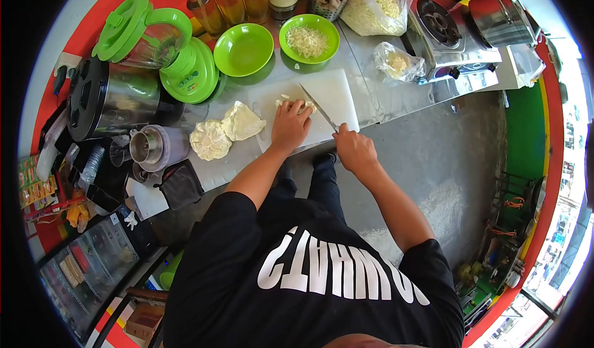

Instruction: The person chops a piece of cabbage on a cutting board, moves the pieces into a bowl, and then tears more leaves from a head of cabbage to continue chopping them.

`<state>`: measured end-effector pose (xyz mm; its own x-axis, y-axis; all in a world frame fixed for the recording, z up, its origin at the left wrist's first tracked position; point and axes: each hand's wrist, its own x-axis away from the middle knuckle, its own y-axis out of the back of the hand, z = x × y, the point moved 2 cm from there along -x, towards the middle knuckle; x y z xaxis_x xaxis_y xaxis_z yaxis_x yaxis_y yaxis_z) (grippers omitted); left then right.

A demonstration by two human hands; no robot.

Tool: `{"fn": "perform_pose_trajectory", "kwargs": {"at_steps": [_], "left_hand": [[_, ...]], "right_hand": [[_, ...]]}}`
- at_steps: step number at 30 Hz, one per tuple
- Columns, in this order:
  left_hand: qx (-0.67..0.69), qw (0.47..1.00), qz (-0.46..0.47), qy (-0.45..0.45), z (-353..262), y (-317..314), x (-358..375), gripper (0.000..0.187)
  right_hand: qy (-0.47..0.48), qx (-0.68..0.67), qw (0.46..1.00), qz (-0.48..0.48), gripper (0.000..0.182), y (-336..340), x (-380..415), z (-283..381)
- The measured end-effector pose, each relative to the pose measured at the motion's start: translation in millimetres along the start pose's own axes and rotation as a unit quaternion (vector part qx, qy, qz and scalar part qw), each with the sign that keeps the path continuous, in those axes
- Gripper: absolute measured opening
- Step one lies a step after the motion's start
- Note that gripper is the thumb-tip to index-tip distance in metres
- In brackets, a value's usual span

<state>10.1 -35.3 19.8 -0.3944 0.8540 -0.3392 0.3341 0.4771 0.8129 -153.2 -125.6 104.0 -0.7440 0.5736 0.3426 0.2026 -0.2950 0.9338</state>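
Note:
On the white cutting board (341, 103), my left hand (292, 125) presses its curled fingers down on a pale piece of cabbage (303, 105), mostly covered by the fingers. My right hand (355, 151) is closed round the handle of a knife (318, 107). The blade points away to the upper left, just right of the cabbage piece. Left of the board lie two larger pale cabbage chunks (210, 140), one leaning against the other. Beyond the board, a green bowl (335, 40) holds chopped pale bits.
Another green bowl (244, 49) and a green blender (189, 78) stand at the back left. A plastic bag of shredded cabbage (378, 10) sits at the back, with a smaller bag (398, 63) nearer. A gas stove (455, 47) with a pot (500, 18) is at the right.

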Motion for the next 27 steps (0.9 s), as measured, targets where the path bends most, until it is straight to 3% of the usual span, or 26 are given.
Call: {"fn": "perform_pose_trajectory", "kwargs": {"at_steps": [3,9,18,23,27], "left_hand": [[0.002,1.000,0.003,-0.002,-1,-1,0,0.024],[0.006,1.000,-0.001,0.000,2,-2,0,0.023],[0.010,1.000,-0.017,0.000,4,-6,1,0.024],[0.030,0.999,-0.041,0.002,4,-5,0,0.022],[0.037,0.998,-0.046,0.007,3,-3,0,0.020]], "right_hand": [[-0.016,0.014,1.000,-0.006,0.025,-1,8,13],[-0.097,0.032,0.994,-0.040,0.011,-71,13,38],[-0.079,-0.018,0.996,-0.046,0.012,-34,-4,46],[-0.113,-0.025,0.992,-0.045,0.012,-67,-5,51],[-0.101,-0.042,0.993,-0.041,0.014,-54,-19,51]]}}
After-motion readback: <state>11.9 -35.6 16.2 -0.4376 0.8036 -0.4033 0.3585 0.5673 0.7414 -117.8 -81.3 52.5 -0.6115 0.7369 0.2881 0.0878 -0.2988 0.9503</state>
